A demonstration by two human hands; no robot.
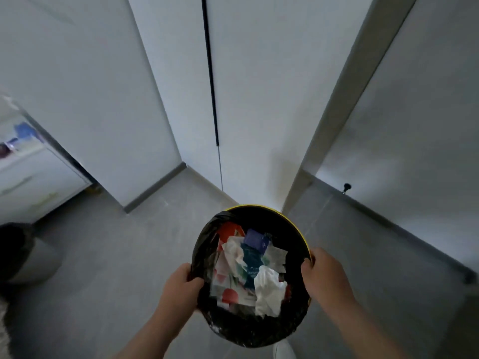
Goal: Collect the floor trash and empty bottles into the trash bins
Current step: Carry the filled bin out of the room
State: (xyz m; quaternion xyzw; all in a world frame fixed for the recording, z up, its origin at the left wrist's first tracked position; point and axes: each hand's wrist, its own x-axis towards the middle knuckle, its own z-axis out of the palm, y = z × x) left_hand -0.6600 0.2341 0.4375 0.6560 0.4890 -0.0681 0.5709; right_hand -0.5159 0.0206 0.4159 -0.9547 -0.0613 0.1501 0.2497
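Setting: indoor, domestic; reads as a hallway corner of a flat. Evidence: plain white walls meet a grey tiled floor with grey skirting. A door frame stands at right, with a door stop low on the wall beyond it. White cabinet at left. A yellow-rimmed bin with black liner holds tissues and wrappers. A second bin stands at left.
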